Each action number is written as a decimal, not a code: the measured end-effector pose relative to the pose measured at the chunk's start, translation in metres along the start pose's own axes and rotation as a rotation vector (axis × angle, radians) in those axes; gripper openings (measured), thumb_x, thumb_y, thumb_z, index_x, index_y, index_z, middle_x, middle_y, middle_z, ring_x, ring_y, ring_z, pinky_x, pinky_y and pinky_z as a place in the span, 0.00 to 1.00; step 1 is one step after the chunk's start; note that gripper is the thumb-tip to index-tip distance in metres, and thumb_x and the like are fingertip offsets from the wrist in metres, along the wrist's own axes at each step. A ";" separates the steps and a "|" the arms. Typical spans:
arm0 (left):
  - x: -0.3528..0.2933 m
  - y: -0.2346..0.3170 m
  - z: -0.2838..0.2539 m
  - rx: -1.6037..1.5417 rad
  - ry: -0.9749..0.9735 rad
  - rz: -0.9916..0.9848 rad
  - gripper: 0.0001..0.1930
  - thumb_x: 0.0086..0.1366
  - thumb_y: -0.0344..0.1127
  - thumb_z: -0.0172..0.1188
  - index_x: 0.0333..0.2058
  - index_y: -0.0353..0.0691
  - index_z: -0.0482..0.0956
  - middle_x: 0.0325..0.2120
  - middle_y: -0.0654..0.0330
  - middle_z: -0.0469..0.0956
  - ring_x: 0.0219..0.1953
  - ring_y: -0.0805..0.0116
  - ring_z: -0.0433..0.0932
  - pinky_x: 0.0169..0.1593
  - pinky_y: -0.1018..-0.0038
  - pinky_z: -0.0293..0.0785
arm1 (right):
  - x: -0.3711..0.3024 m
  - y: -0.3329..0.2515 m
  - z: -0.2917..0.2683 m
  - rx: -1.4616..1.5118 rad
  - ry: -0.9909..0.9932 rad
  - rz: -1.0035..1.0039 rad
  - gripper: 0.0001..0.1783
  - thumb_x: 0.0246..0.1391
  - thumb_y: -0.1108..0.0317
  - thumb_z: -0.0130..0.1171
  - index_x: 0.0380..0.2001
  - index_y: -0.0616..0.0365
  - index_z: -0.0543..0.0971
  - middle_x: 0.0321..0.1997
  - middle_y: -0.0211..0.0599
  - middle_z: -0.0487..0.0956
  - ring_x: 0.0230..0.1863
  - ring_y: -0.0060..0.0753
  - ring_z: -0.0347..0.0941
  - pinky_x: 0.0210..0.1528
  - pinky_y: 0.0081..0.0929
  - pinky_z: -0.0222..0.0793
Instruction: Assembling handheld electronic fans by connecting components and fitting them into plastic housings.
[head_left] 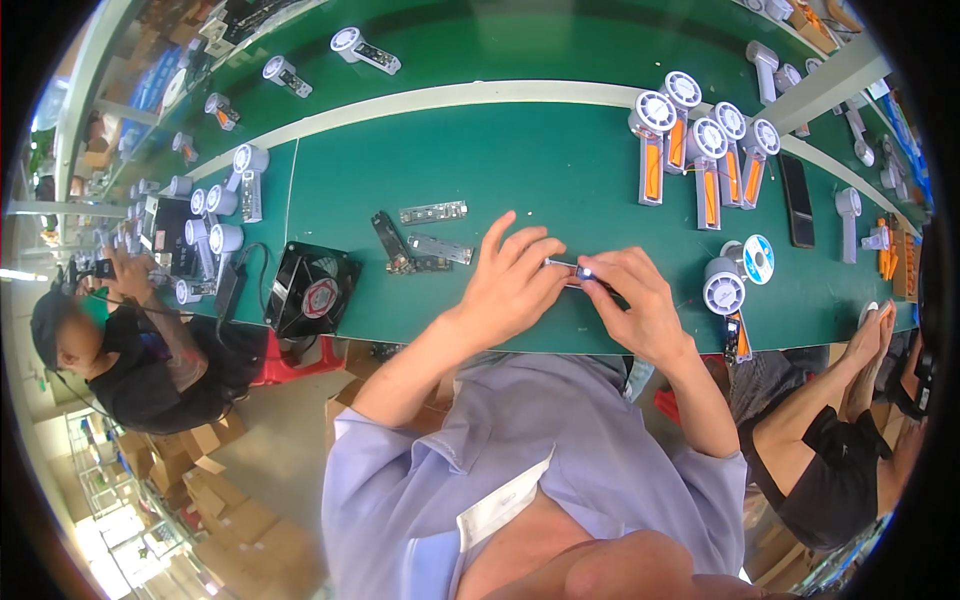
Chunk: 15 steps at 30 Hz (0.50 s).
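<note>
Pinching one slim metal part (pixel 572 268) between them — left hand (pixel 510 285), right hand (pixel 630 300) fingers.

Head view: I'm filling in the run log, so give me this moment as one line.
left hand: pinching small part | right hand: pinching same part | surface: green bench | nearby: circuit boards, black fan

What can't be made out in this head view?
- Small metal part pinched between left hand and right hand: fingers cover most of it and it is too small to identify.
- Circuit boards on the green bench: detail too small.
- Fan units at the rim: bent by the fisheye.
</note>
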<state>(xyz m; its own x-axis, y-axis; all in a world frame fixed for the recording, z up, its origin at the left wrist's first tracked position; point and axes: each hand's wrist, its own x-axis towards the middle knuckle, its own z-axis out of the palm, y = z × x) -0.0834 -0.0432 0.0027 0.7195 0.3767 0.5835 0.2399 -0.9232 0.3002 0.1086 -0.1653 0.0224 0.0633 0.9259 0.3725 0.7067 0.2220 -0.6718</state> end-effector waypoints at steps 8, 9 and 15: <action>0.013 -0.008 -0.019 -0.157 -0.403 -0.008 0.09 0.62 0.29 0.70 0.40 0.39 0.82 0.51 0.55 0.76 0.59 0.52 0.74 0.70 0.42 0.66 | -0.002 -0.004 0.005 0.056 0.045 0.065 0.14 0.53 0.76 0.74 0.44 0.63 0.85 0.46 0.42 0.86 0.45 0.46 0.80 0.47 0.39 0.78; 0.012 -0.011 -0.018 -0.154 -0.403 -0.010 0.09 0.62 0.29 0.70 0.40 0.39 0.82 0.51 0.55 0.76 0.59 0.52 0.74 0.70 0.42 0.66 | -0.001 -0.006 0.005 0.058 0.044 0.062 0.14 0.53 0.76 0.74 0.44 0.63 0.85 0.46 0.42 0.86 0.45 0.46 0.80 0.47 0.39 0.78; 0.003 -0.023 -0.019 -0.137 -0.265 0.240 0.10 0.63 0.32 0.70 0.40 0.37 0.82 0.51 0.52 0.77 0.60 0.50 0.74 0.72 0.41 0.66 | -0.002 -0.016 0.006 0.079 0.052 0.174 0.13 0.53 0.77 0.74 0.43 0.64 0.86 0.45 0.42 0.87 0.45 0.47 0.81 0.48 0.39 0.78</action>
<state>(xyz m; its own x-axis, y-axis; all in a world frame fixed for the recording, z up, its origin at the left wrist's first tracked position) -0.0994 -0.0195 0.0115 0.8924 0.1022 0.4396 -0.0317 -0.9574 0.2871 0.0926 -0.1686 0.0289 0.2170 0.9358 0.2778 0.6249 0.0854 -0.7760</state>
